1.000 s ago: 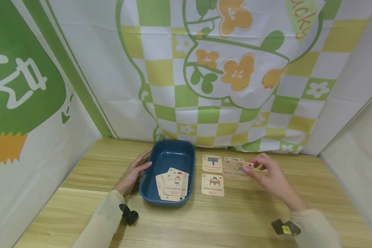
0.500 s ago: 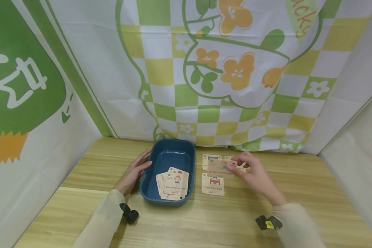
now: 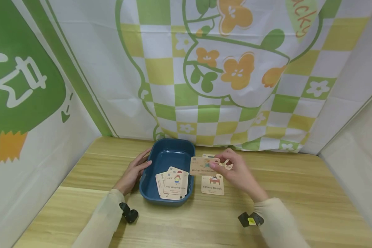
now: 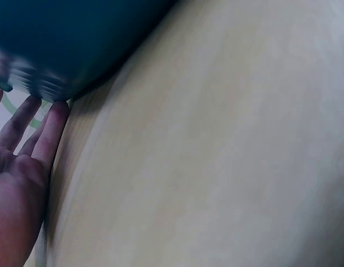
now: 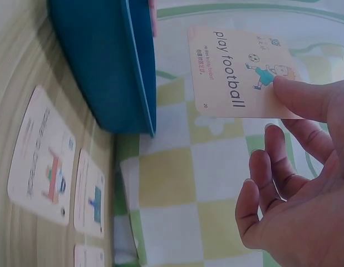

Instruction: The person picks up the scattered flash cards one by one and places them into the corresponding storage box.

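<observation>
Football card (image 5: 225,72) moved left, pinched between right-hand fingers (image 5: 310,138).

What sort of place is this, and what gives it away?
Probably a small booth fitted out around a table, though I can't tell what building it's in: wooden-looking table, patterned cloth hanging right behind it, and a green-and-white printed wall close on the left.

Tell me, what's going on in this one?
A person's right hand pinches the play football card in the air, near the right rim of a blue tray. Their left hand touches the tray's left side. Inside it, the skipping rope card lies on top of other cards. To the tray's right, the take a break card and two more lie on the table.
</observation>
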Demonstrator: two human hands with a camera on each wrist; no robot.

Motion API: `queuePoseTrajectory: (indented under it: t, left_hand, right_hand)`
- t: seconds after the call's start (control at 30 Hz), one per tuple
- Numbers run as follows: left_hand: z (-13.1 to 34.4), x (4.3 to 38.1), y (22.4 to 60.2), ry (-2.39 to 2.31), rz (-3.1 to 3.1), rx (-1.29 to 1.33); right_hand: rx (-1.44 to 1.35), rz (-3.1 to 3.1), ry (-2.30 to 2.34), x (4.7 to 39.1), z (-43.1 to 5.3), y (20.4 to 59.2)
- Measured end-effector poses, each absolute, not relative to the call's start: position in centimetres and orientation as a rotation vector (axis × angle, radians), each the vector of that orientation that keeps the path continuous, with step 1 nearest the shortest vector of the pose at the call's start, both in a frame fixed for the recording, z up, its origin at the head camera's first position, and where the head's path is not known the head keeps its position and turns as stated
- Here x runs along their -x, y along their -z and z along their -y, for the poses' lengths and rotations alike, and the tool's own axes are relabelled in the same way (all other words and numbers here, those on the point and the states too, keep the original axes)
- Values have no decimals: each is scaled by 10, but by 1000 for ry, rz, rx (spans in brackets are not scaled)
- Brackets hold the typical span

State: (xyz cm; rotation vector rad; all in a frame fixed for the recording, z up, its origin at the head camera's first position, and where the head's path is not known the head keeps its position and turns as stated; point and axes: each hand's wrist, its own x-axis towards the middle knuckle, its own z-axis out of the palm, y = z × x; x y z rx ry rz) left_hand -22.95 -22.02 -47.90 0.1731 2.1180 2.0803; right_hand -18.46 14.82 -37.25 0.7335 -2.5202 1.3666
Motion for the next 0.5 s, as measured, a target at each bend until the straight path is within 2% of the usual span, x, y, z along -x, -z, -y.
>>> queuePoseTrajectory:
  t: [0.5]
  left_hand:
    - [221, 229, 480, -2086, -2113, -171]
  right_hand:
    - [-798, 2512, -1502, 185, -104, 384]
